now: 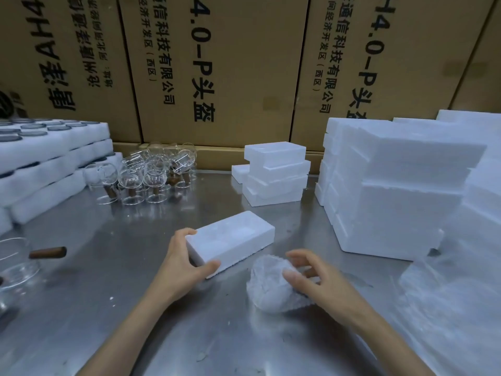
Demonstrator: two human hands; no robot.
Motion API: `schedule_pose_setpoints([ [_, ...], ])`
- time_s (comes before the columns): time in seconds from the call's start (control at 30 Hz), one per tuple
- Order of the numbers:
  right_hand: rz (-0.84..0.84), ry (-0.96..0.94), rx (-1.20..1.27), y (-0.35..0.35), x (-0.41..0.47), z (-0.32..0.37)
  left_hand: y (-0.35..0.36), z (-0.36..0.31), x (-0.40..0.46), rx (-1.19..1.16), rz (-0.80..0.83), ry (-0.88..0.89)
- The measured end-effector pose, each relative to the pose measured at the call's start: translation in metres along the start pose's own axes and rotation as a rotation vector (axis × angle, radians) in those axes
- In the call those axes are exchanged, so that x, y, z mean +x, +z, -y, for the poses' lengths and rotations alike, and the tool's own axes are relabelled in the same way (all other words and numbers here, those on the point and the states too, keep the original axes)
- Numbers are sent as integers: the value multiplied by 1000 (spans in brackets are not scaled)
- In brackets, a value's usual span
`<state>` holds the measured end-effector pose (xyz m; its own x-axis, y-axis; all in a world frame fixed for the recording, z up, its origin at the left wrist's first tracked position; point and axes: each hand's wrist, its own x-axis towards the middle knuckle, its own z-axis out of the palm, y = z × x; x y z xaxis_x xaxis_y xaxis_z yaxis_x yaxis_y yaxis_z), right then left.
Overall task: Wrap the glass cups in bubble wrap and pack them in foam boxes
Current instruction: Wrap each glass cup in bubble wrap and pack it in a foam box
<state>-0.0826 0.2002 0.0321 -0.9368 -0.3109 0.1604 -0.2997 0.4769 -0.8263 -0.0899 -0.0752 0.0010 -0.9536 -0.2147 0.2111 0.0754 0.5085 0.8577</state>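
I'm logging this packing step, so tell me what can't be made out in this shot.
- Head view: the bubble-wrapped bundle under the right hand; the wrap hides what's inside.
- White foam box gripped by the left hand: its cavities look washed out and can't be read.
- Clear glass cup with brown handle: cut off by the left edge.
- Dark round items in the stacked white foam trays: too small to identify.

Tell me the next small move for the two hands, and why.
Probably lift the bubble-wrapped cup with the right hand and set it into the foam box. The bundle looks fully wrapped, lies on the table beside the box, and the left hand grips the box's near end, steadying it.
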Motion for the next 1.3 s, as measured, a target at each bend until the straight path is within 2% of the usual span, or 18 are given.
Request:
schedule_pose_setpoints([
  [0.1,9,-54,-125,-1,-1,4,-2,-2,0,13,-11,-5],
  [0.3,-3,-151,-355,7,-4,8,10,-9,2,104,-181,-15],
  [0.47,-35,-203,-400,13,-2,12,15,-12,1,-100,-54,-22],
  [0.63,-96,-201,-251,7,-4,16,16,-14,-1,-200,114,6],
  [0.73,-238,-231,-31,-7,-3,18,16,-17,-2,-210,191,21],
  [0.83,-329,-263,57,-19,2,20,21,-23,-6,-209,258,36],
  [0.9,-282,-238,29,-20,8,22,25,-25,-8,-222,288,46],
  [1.17,90,-188,-344,-1,48,43,26,-26,-11,-237,319,60],
  [1.3,138,-189,-382,5,57,43,25,-25,-9,-234,336,73],
])
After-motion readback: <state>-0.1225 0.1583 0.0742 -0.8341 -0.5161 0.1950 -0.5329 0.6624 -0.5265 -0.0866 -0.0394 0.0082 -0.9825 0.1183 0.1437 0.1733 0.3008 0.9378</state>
